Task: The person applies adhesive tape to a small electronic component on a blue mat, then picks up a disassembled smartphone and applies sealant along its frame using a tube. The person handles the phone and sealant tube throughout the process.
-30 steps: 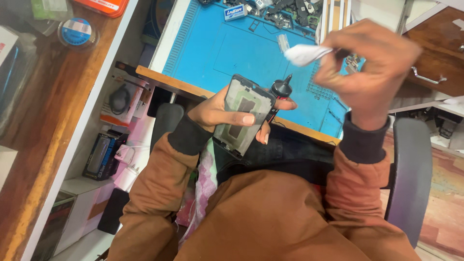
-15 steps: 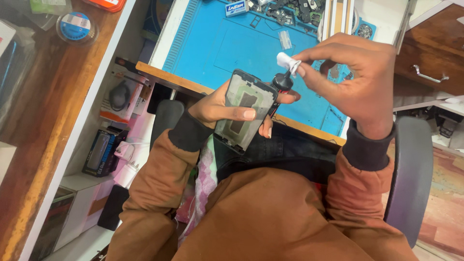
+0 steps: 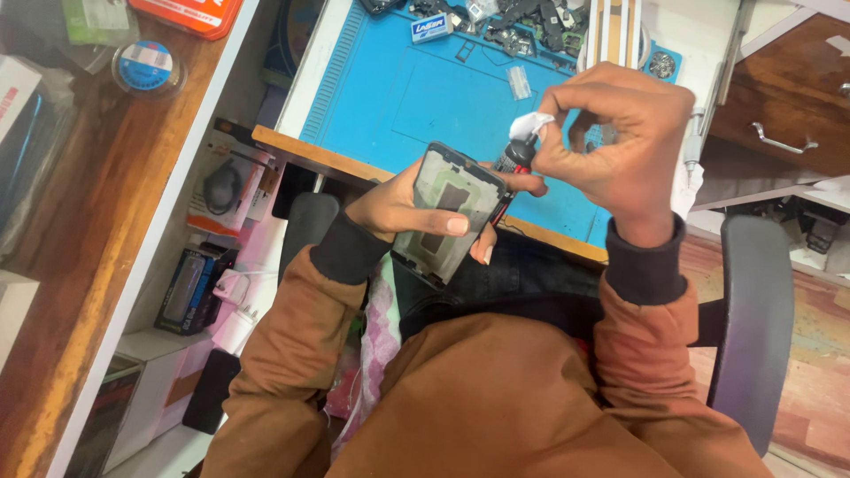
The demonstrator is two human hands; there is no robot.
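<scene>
My left hand (image 3: pixel 403 208) grips the dark rectangular phone frame (image 3: pixel 449 212); my right hand (image 3: pixel 620 142) has dropped, fingers now pinching white tissue (image 3: pixel 531 124) onto the small black tube (image 3: pixel 512 164).

Blue mat (image 3: pixel 443 97) on bench; small parts (image 3: pixel 522 26) at far edge.

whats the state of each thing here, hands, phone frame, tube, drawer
left hand: holding the phone frame and tube
phone frame: tilted, held over the lap
tube: upright, white tissue at its tip
right hand: pinching the tissue
wooden drawer: shut
</scene>
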